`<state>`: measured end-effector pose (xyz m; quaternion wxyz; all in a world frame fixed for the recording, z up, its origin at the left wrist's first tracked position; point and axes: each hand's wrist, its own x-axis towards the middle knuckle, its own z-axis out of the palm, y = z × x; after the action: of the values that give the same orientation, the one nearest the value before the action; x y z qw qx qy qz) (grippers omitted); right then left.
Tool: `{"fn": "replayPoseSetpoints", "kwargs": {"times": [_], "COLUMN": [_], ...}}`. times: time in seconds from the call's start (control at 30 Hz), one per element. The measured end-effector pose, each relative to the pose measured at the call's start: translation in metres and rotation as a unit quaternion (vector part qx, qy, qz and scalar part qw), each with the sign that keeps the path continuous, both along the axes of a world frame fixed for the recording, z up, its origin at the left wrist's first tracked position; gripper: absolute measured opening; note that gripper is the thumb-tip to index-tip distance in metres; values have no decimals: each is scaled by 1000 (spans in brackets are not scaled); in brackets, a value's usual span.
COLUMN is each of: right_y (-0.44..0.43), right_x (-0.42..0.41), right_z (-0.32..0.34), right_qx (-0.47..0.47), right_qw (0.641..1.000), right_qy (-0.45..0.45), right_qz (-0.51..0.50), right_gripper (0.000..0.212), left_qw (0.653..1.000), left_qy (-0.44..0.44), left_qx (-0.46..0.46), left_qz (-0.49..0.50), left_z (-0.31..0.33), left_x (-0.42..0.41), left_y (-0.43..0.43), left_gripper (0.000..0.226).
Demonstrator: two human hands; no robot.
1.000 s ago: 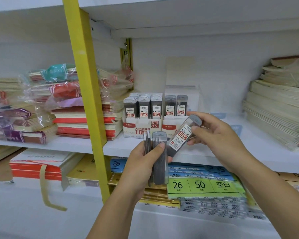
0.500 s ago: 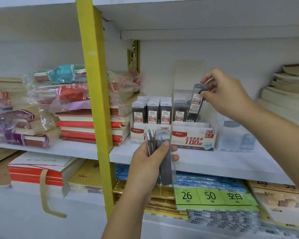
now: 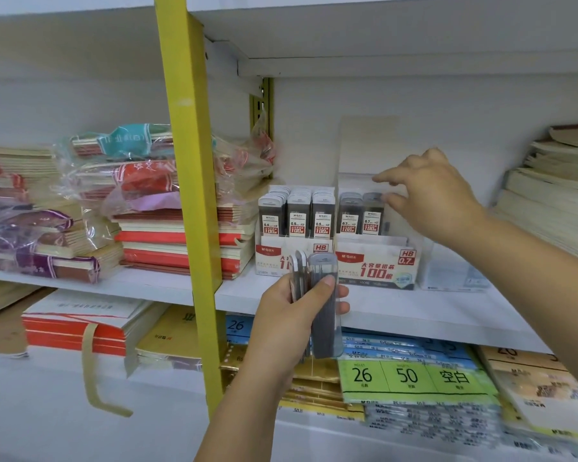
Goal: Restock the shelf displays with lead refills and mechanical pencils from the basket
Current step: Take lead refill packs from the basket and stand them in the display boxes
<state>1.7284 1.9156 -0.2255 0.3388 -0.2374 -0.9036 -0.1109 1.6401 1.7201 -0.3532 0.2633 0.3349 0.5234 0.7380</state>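
Note:
My left hand (image 3: 289, 316) grips a small stack of clear lead refill cases (image 3: 324, 311) upright in front of the shelf edge. Behind it stand two white display boxes on the shelf: the HB 0.5 box (image 3: 282, 258), full of refill cases, and the HB 0.7 box (image 3: 377, 265) with two rows of cases (image 3: 361, 213) at its left side. My right hand (image 3: 431, 198) hovers over the right part of the 0.7 box, fingers loosely spread and holding nothing. The basket and any mechanical pencils are out of view.
A yellow upright post (image 3: 187, 181) stands left of the boxes. Stacked notebooks (image 3: 181, 241), some in plastic wrap, fill the left shelf. Paper stacks (image 3: 554, 195) sit at far right. A clear empty holder (image 3: 454, 271) stands right of the 0.7 box. Loose-leaf packs (image 3: 411, 375) lie below.
My right hand carried one 0.7 refill case up from near my left hand to the 0.7 display box, set it in, and has let go. The left hand kept its stack.

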Motion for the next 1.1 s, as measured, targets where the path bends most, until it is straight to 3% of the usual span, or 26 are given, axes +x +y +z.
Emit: {"fn": "replayPoseSetpoints", "kwargs": {"times": [0.1, 0.2, 0.33, 0.47, 0.67, 0.8, 0.9, 1.1], "right_y": [-40, -76, -87, -84, -71, -63, -60, -60], "right_x": [26, 48, 54, 56, 66, 71, 69, 66], "right_z": [-24, -59, -88, -93, -94, -94, -99, -100], "right_qx": [-135, -265, -395, -457, -566, -619, -594, -581], "right_qw": [978, 933, 874, 834, 734, 663, 699, 720], "right_qy": [99, 99, 91, 130, 178, 197, 187, 192], "right_qz": [127, 223, 267, 282, 330, 373, 351, 328], "right_gripper": [23, 19, 29, 29, 23, 16, 21, 29], "left_qw": [1000, 999, 998, 994, 983, 982, 986, 988], "left_qy": [15, 23, 46, 58, -11, 1, 44, 96], "left_qx": [-13, -23, -38, -56, -60, -95, -111, -117], "left_qz": [-4, -17, -35, -72, -174, -161, -112, -11], "left_z": [0, 0, -2, -6, -13, -16, -16, -14], "left_x": [3, 10, 18, 23, 27, 26, 24, 26], "left_y": [-2, -4, -6, -6, -2, -2, -1, -1], "left_gripper": [16, 18, 23, 23, 47, 45, 30, 19]}}
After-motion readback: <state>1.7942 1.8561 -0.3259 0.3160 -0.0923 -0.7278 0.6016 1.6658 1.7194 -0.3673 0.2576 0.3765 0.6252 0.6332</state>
